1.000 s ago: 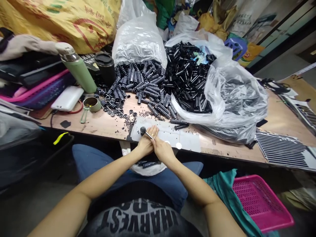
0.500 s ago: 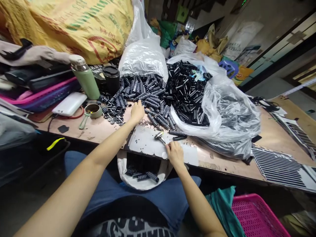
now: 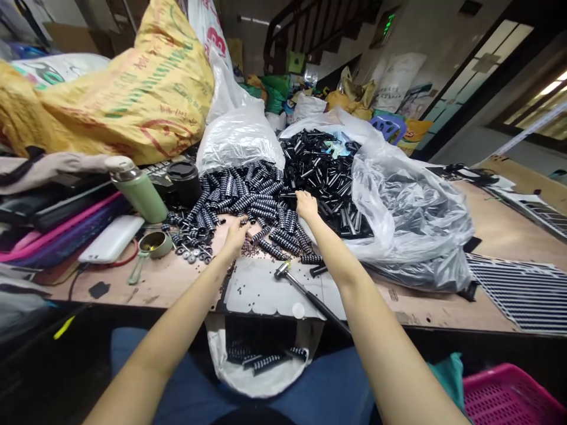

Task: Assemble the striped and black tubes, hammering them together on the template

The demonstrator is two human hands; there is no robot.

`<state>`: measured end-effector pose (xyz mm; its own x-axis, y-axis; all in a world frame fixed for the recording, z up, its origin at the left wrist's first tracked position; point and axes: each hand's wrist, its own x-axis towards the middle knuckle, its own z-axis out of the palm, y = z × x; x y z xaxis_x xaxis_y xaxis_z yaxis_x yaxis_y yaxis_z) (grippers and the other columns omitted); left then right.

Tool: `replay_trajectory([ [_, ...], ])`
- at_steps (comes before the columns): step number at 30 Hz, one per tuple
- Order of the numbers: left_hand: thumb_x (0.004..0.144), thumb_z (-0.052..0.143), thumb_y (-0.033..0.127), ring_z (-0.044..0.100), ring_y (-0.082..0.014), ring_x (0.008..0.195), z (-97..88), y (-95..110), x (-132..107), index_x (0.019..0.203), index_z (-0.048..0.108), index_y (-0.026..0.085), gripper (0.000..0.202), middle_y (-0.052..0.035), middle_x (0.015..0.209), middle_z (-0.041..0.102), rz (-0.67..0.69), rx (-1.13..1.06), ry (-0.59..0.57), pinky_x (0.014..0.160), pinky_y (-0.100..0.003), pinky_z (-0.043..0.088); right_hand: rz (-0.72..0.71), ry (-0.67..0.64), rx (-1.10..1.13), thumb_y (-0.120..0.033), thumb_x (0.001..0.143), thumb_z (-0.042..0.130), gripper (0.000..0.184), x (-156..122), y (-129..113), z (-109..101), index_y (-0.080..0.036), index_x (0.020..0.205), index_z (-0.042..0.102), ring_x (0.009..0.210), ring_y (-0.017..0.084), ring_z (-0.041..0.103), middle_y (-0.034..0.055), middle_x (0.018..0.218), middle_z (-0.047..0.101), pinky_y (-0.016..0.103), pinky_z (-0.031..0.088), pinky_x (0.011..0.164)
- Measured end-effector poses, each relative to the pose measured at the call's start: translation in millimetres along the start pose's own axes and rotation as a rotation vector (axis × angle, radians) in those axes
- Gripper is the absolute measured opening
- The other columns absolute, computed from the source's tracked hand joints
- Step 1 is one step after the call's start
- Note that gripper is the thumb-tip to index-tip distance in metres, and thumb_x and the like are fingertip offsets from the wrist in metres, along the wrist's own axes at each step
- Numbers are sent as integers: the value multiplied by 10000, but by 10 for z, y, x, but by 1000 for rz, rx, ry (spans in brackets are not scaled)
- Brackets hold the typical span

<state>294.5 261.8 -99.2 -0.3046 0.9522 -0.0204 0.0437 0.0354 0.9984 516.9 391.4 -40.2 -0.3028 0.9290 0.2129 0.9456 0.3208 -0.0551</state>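
Hammer [image 3: 312,299] lies slantwise across the grey board [image 3: 257,289] on the worktop [image 3: 159,289], clear of both hands, its head on the board, its handle reaching past the board's near edge. Left hand [image 3: 235,237] just beyond the board's far left corner, beside the ribbed black-and-white tubes [image 3: 266,203] heaped behind the board. Fingers bent around something small and dark—cannot tell whether they pinch it. Right hand [image 3: 306,205] farther behind the board, where the ribbed heap meets the smooth black parts [image 3: 328,177] in an open plastic bag [image 3: 385,171]. Fingers curled down at a dark piece; grip hidden—cannot tell. White pouch [image 3: 257,388] below the board's near edge, several ribbed tubes inside. Green flask [image 3: 144,193] well left of the board.
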Motion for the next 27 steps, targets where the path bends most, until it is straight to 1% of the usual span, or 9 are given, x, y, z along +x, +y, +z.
replay_trajectory([
  [4,788,645,332,557,-74,524,-82,102,-356,1197,512,187,454,-13,924,604,-126,-444,-160,495,-232,480,19,-19,3,-35,890,329,360,151,-7,19,-75,1117,605,1149,255,462,190,1128,649,424,253,984],
  [6,806,638,357,563,-73,542,-112,117,-526,1195,517,206,435,-14,948,607,-148,-536,-223,469,-216,464,28,-9,-4,-78,913,331,338,38,-63,16,-72,1099,612,1135,268,471,201,1124,647,430,252,978],
  [9,837,594,417,531,-65,500,-99,84,-738,1103,560,180,358,-29,917,618,-182,-598,-241,389,-186,385,-36,3,93,-203,945,389,303,-344,-195,3,-140,1166,587,1123,251,492,137,1182,637,387,302,958],
  [14,796,618,430,454,-48,402,-120,4,-1006,942,590,159,309,11,739,584,-171,-476,-78,329,-168,301,-155,-223,257,-237,907,494,249,-1211,-196,-54,-204,1112,631,999,229,565,64,1068,681,337,404,881],
  [18,837,556,460,432,-49,406,-469,-47,-1155,947,593,167,315,21,705,563,-48,-307,172,335,-164,292,-4,-73,168,-206,881,534,334,-1557,-151,-86,-134,1202,590,1092,284,514,146,1173,620,413,390,949],
  [20,861,522,472,440,-51,425,-695,-88,-1226,960,605,168,330,12,735,569,24,-165,289,356,-165,314,-72,-17,247,-232,904,516,333,-1570,-369,-37,-125,1213,578,1104,268,510,141,1194,611,411,386,982],
  [22,865,520,470,443,-51,440,-882,-132,-1304,973,623,168,337,8,761,573,63,-9,357,383,-168,337,-259,-88,359,-244,934,472,282,-1521,-766,67,-146,1162,607,1084,233,530,105,1162,638,379,398,990],
  [24,871,510,470,441,-56,446,-1002,-163,-1387,990,642,163,355,5,758,576,59,113,350,407,-173,353,-418,-169,401,-241,945,454,283,-1437,-1229,198,-161,1176,597,1112,223,521,93,1211,620,374,408,988],
  [27,882,492,461,476,-79,469,-1067,-179,-1491,1048,656,157,384,-7,746,607,39,244,280,466,-194,410,-447,-219,397,-168,927,457,278,-1307,-1741,359,-148,1171,589,1128,234,520,122,1209,614,401,419,975],
])
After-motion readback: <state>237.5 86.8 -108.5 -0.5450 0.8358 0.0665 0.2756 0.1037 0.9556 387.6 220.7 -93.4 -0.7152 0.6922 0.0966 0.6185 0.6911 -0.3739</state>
